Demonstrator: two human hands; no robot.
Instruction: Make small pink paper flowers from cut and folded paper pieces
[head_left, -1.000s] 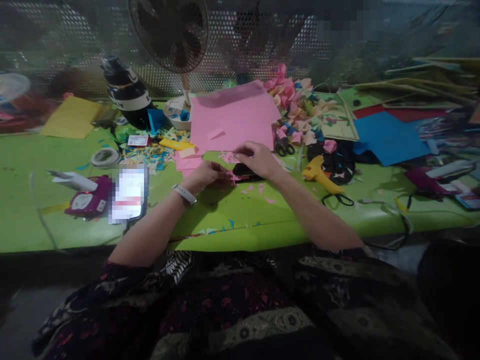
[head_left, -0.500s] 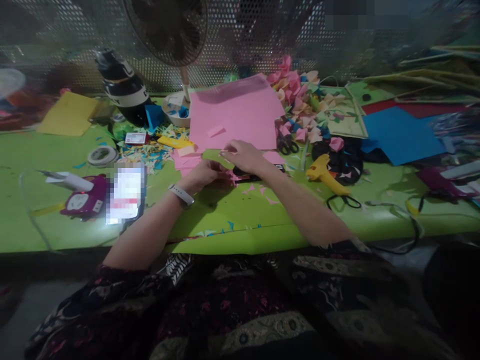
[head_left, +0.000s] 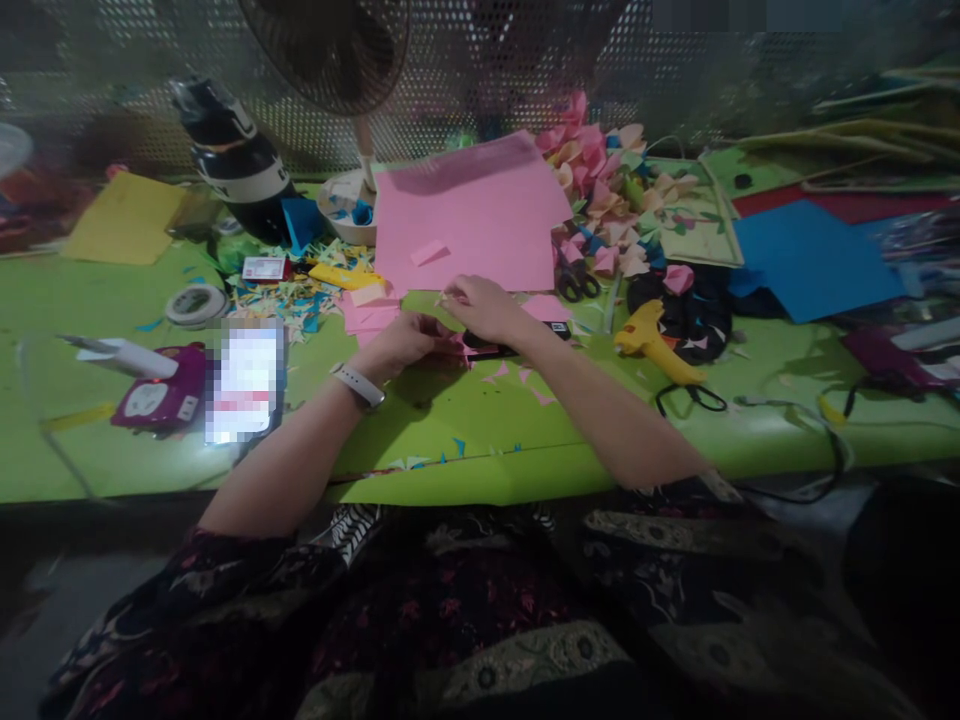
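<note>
Fingers, left hand (head_left: 409, 342): fingers (head_left: 433, 326) curled closed around a small pink paper piece (head_left: 454, 347), low against the green surface (head_left: 465, 420).
Fingers, right hand (head_left: 491, 310): tips pinched together on a pale paper scrap (head_left: 441, 297), just beyond the left fingers.
Under the right palm: black object (head_left: 491, 347), kind unclear.
Beyond the fingers: large pink sheet (head_left: 472, 210).
Right of the fingers: scissors (head_left: 576, 284), yellow glue gun (head_left: 651, 342), folded paper flowers (head_left: 600, 190).
Left of the fingers: paper trimmings (head_left: 292, 295), tape roll (head_left: 195, 303).
</note>
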